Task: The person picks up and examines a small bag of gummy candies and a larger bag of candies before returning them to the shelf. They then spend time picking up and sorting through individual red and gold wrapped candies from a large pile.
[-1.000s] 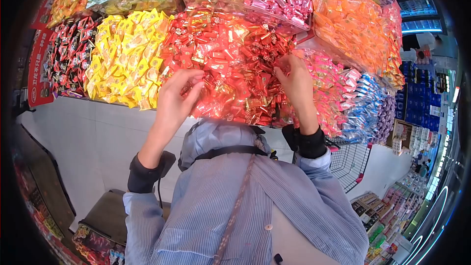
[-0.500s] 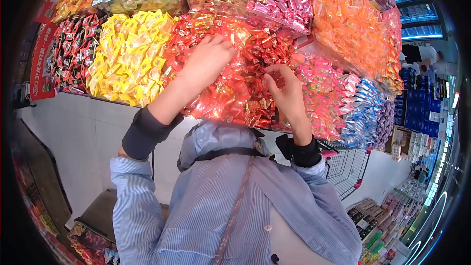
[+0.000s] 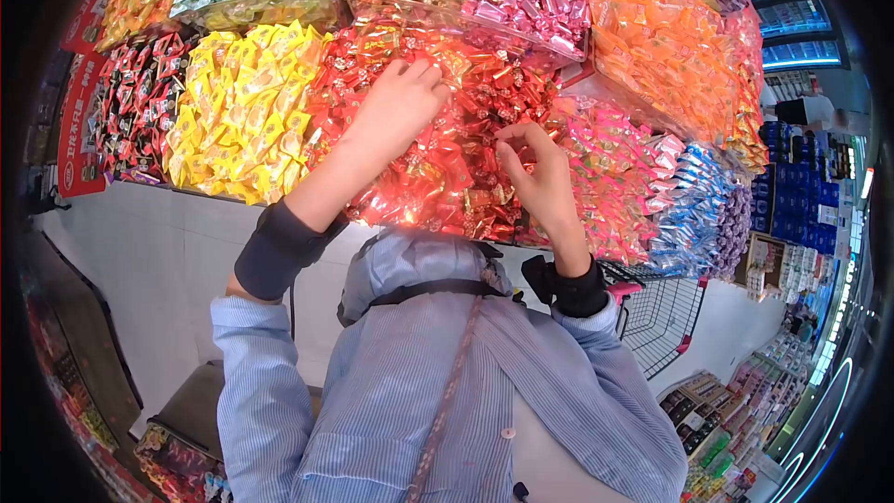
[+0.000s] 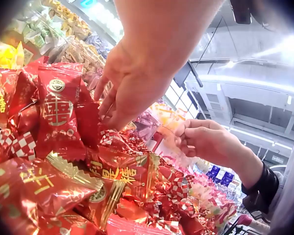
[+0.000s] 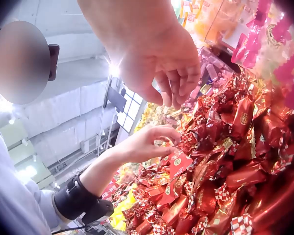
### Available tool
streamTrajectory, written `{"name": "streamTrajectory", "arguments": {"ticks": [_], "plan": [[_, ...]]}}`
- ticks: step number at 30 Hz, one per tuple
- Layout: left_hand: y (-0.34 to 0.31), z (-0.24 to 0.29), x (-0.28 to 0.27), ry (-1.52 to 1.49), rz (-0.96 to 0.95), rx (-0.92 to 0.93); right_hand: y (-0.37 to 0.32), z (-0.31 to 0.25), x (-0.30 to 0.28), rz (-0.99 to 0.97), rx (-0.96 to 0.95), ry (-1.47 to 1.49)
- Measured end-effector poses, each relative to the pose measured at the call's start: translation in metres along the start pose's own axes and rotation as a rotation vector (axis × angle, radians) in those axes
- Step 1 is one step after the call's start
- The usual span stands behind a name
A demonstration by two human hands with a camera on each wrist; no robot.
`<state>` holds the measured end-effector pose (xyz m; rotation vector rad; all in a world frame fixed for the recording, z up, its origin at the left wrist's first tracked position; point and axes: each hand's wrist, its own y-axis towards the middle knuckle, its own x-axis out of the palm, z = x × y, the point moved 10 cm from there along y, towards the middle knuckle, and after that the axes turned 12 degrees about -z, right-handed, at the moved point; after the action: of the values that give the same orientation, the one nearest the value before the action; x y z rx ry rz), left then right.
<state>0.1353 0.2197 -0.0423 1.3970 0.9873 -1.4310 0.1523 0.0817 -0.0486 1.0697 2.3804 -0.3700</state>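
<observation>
The left hand (image 3: 402, 107) reaches down over the red-wrapped candies (image 3: 424, 186), palm down with fingers bent. In the right wrist view this hand (image 5: 144, 144) has its fingertips at the pile beside a red wrapper (image 5: 180, 165), with a gap between thumb and fingers; no grip on a candy is visible. The right hand (image 3: 545, 177) hovers over the right side of the red pile, fingers loosely curved and apart from the thumb. It appears empty in the left wrist view, where the hand (image 4: 208, 143) hangs above the candies.
Yellow candies (image 3: 247, 112) and dark red-and-black ones (image 3: 140, 102) lie left of the red pile. Pink (image 3: 605, 177) and blue-white candies (image 3: 691, 210) lie right. Behind are green, gold, magenta and orange ones (image 3: 652, 47). A shopping cart (image 3: 663, 317) stands at the right.
The left hand has moved forward and right onto the middle of the red pile, turning palm down. The right hand has shifted slightly left and nearer the body. Both barely moved in the last half second.
</observation>
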Motion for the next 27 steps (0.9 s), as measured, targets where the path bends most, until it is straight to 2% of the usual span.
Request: {"name": "streamTrajectory", "arguments": {"ticks": [2, 3, 6, 9, 12, 18, 21, 24, 27], "plan": [[-0.008, -0.003, -0.023, -0.071, 0.077, -0.019, -0.002, 0.003, -0.002, -0.011, 0.026, 0.027], [-0.014, -0.003, -0.039, -0.217, 0.143, 0.001, -0.002, 0.006, -0.003, -0.023, 0.050, 0.056], [-0.029, -0.012, -0.036, -1.003, 0.073, -0.098, -0.003, 0.005, -0.004, -0.044, 0.015, 0.245], [-0.043, 0.009, -0.006, -1.664, -0.171, -0.154, -0.003, -0.013, -0.003, -0.073, -0.065, 0.444], [-0.049, 0.017, -0.003, -1.857, -0.184, -0.142, -0.006, -0.030, -0.001, -0.114, -0.089, 0.547], [-0.050, 0.016, -0.006, -1.879, -0.151, -0.153, -0.003, -0.035, 0.005, -0.147, -0.107, 0.512], [-0.056, 0.010, -0.052, -1.169, 0.157, -0.105, -0.003, -0.040, 0.006, -0.176, -0.131, 0.469], [-0.066, 0.017, -0.067, -0.920, 0.343, 0.003, -0.007, -0.041, 0.009, -0.203, -0.111, 0.413], [-0.072, 0.030, -0.075, -0.819, 0.408, 0.122, -0.009, -0.048, 0.009, -0.203, -0.160, 0.383]]}}
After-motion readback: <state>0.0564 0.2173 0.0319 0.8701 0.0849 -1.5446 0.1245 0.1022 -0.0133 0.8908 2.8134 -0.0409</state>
